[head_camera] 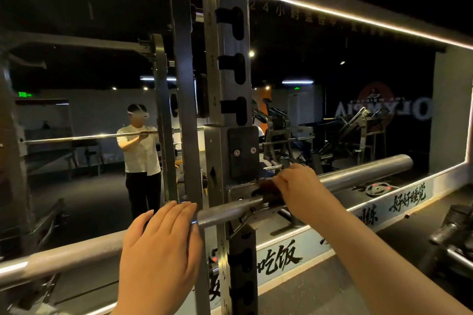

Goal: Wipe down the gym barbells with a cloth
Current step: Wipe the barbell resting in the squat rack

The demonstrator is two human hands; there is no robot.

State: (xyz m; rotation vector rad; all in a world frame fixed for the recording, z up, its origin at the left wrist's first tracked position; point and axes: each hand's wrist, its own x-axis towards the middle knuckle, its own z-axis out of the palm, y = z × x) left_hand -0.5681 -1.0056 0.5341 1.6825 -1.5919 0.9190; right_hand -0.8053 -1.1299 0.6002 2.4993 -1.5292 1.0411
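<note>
One barbell [358, 174], one cloth [266, 184], one left hand [161, 243], one right hand [298, 186], one rack [225, 84]

The left hand [163, 235] lies flat on a knurled steel barbell [225, 211]; the right hand [297, 186] grips a dark reddish cloth [266, 185] on it, beside a slotted grey post [225, 84].

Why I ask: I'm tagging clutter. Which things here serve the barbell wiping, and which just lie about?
Job: barbell, cloth gripped by right hand, left hand resting on the barbell.
Lying about: weight plate and machines, both reflected in the mirror.

Mirrored "OLYMPIA" logo [384, 110]; "吃饭" on banner [312, 240]
</note>
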